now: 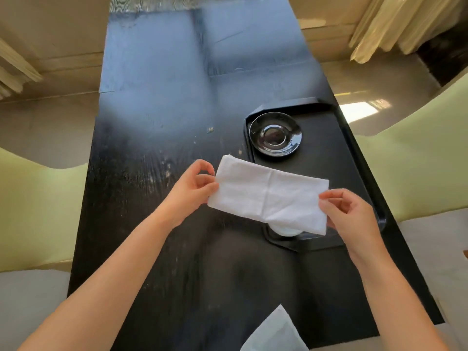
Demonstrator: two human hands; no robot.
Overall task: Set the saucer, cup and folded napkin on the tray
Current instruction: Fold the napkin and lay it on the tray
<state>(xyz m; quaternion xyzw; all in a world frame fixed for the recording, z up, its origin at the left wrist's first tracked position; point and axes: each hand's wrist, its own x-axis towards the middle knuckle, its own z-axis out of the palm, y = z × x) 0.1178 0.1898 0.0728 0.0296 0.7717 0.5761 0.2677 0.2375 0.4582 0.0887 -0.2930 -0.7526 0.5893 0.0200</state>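
Note:
A white folded napkin point(268, 196) hangs stretched in the air over the near left part of the black tray point(336, 148). My left hand point(192, 188) pinches its left end and my right hand point(347, 211) pinches its right end. A glossy black saucer point(275, 134) lies in the tray's far left corner. Under the napkin's lower edge a pale round object point(285, 230) peeks out on the tray, likely the cup; most of it is hidden.
The tray sits on the right side of a long black wooden table point(157, 122). Another white cloth point(276, 330) lies at the table's near edge. Pale green chairs point(415, 158) flank the table on both sides.

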